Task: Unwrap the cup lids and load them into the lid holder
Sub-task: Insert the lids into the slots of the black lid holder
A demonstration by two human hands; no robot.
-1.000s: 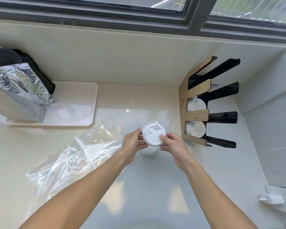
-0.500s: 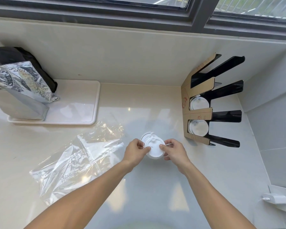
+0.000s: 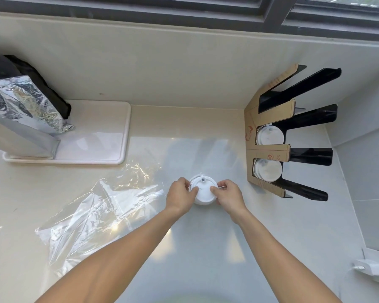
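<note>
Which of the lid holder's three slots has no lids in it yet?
The farthest slot, nearest the window; the middle and nearest slots each show white lids.

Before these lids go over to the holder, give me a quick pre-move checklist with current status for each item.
1. Both hands on the lid stack: ok, left hand and right hand pinch opposite edges.
2. Lids free of the plastic wrap: ok, it lies apart on the counter.
3. Free slot in the lid holder: ok, the farthest slot looks empty.
4. Path to the holder: ok, bare counter between.
5. Number of lids in the stack: cannot tell.
</note>
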